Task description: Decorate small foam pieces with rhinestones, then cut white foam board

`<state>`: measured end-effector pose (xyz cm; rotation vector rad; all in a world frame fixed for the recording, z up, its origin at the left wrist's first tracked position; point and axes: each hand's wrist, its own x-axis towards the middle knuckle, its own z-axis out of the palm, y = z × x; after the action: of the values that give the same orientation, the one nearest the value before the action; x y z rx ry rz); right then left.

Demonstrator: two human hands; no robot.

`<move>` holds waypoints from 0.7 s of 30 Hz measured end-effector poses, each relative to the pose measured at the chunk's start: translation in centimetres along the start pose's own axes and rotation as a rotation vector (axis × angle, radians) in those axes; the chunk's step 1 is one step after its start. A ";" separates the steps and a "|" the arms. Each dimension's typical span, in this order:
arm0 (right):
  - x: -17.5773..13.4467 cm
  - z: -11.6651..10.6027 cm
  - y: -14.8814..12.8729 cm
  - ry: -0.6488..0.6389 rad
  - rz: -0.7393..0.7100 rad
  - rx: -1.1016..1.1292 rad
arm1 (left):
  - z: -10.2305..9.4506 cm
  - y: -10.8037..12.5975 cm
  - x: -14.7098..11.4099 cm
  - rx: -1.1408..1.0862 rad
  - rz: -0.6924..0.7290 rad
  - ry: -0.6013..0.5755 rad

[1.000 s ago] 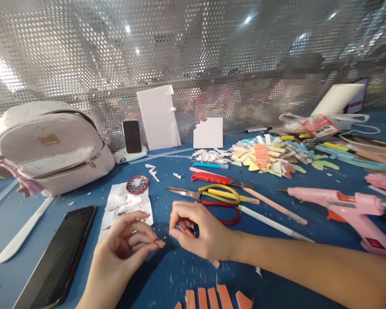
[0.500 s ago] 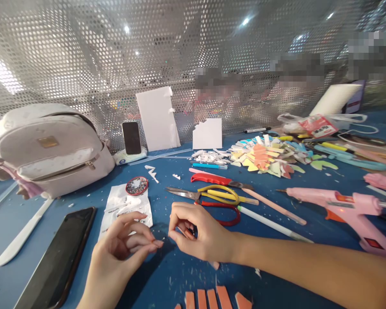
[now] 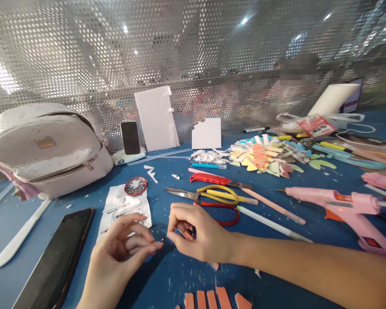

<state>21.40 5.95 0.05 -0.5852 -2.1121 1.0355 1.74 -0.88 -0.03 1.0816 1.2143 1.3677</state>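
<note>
My left hand (image 3: 119, 253) is raised over the blue table, thumb and fingertips pinched together. Whatever sits in that pinch, if anything, is too small to name. Facing it, my right hand (image 3: 202, 234) has its fingers curled and thumb drawn in; its contents are hidden. A narrow gap separates the two hands. Behind the right hand lie scissors (image 3: 183, 193) with yellow and red handles. A white sheet (image 3: 111, 204) with dark specks lies beyond the left hand, under a small red-rimmed round dish (image 3: 135, 187). Several orange strips (image 3: 224, 298) are at the front edge of the view.
A dark phone (image 3: 56, 262) and a white plastic knife (image 3: 21, 235) lie left, before a pale backpack (image 3: 48, 150). At right is a pink glue gun (image 3: 334, 199). Cut coloured pieces (image 3: 263, 155) are heaped behind, near a perforated metal screen (image 3: 180, 47).
Both hands keep almost the same pose. The whole view has shifted very slightly, with the bag and phone a little further left.
</note>
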 end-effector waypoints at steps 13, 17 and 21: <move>0.1 0.0 -0.1 0.017 -0.004 -0.010 | 0.0 -0.1 0.0 -0.003 -0.017 0.011; 0.1 0.1 -0.1 0.033 -0.030 -0.028 | -0.2 -0.2 0.1 -0.021 -0.021 0.003; 0.0 0.1 0.1 0.038 -0.041 -0.045 | -0.4 -0.3 0.2 0.016 -0.018 0.005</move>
<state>21.30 5.93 -0.04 -0.5769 -2.1106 0.9495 1.40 -0.69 -0.38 1.0760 1.2379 1.3503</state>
